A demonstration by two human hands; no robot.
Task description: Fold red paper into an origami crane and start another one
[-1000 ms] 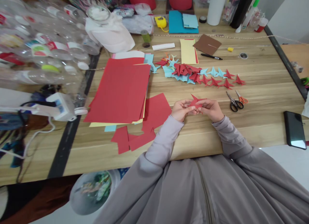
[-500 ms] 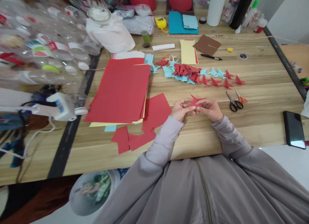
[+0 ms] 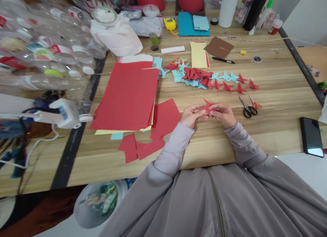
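Red crane (image 3: 207,106) held up between both hands, over the near part of the table (image 3: 281,97), in front of the torso. One sharp tip points away from the person and a bit left. A small red point shows on the near side, under the right fingers. Long axis seems to slant from far-left to near-right; fingers cover much of the body, so can't tell exactly, nor which end is head or tail.

Left hand (image 3: 192,116): thumb and fingers clamped on the crane's left part. Right hand (image 3: 223,115): thumb and forefinger pinching its right part, other fingers curled, partly hidden. Thumbs near each other, tips facing. Both wrists in grey sleeves.

Left of left hand: loose red sheet (image 3: 167,117), then the red stack (image 3: 127,97), long side running away from the person, slanted slightly right. Red scraps (image 3: 150,148) on the near side of it.

Beyond the hands: crane pile (image 3: 194,74), red and light blue on top of each other, trailing right into separate small cranes (image 3: 227,87). Right of right hand: black scissors (image 3: 249,111), blades pointing away and left; orange scissors (image 3: 257,104) just beside. Phone (image 3: 312,136) farther right, near the table edge.
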